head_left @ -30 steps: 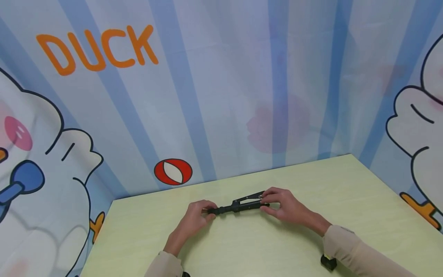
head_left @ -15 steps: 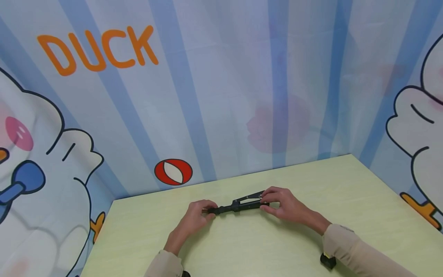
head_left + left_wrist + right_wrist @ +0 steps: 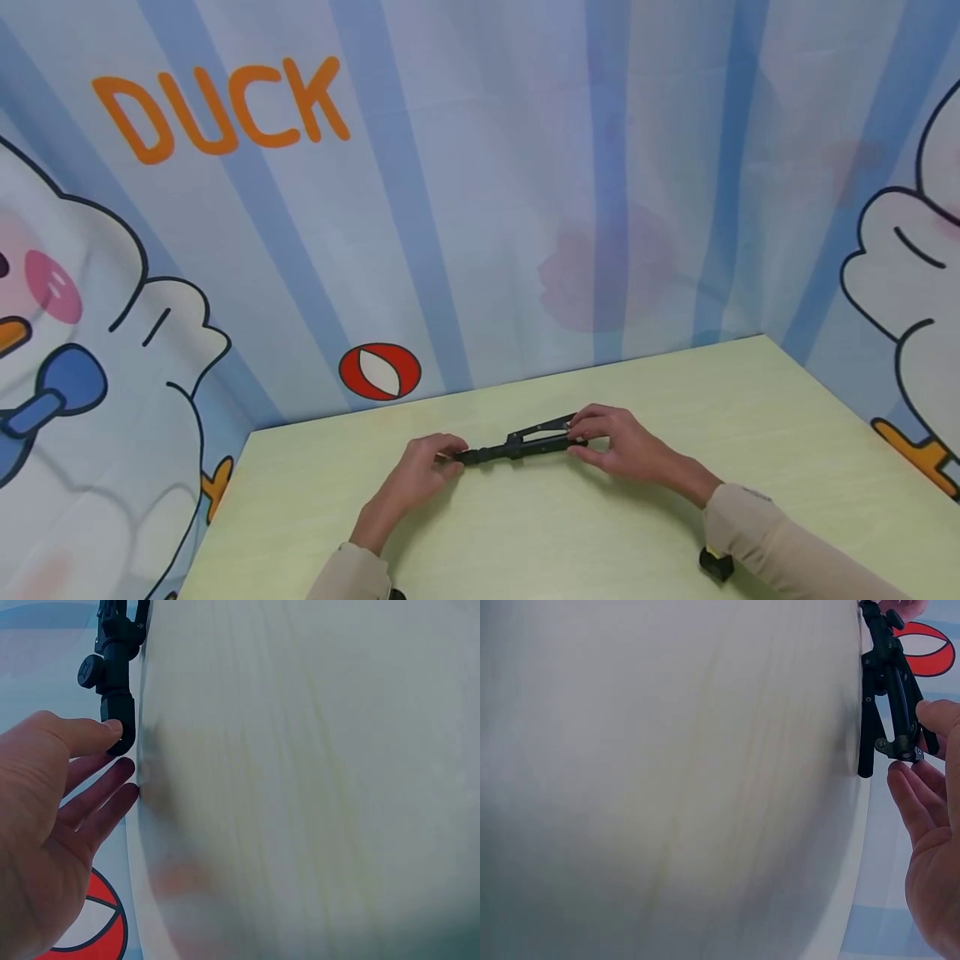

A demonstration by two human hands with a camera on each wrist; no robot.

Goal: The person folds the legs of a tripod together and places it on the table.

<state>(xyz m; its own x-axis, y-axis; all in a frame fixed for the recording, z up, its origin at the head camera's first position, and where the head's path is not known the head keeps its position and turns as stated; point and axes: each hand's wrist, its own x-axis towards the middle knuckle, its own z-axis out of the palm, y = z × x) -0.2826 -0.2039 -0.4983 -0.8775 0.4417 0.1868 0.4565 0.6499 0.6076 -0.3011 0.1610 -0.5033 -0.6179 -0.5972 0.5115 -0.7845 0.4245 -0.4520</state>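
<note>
A small black tripod (image 3: 517, 447), its legs partly spread at the right end, lies lengthwise between both hands, low over the table. My left hand (image 3: 412, 477) pinches its narrow left end; in the left wrist view the thumb presses on the tip, just past a round knob (image 3: 91, 671). At the leg end, my right hand (image 3: 628, 447) holds the tripod between thumb and fingers. The right wrist view shows the thumb against one leg and fingertips at the bottom of the centre column (image 3: 901, 712). Another leg (image 3: 867, 735) stands slightly apart.
The pale yellow-green table (image 3: 540, 525) reaches back to a striped blue backdrop (image 3: 495, 208) with printed cartoon figures and a red ball print (image 3: 405, 371). A small black device (image 3: 716, 567) sits under the right sleeve.
The head view has turned slightly left, so the backdrop sits a little further right. Both hands keep the same hold on the tripod.
</note>
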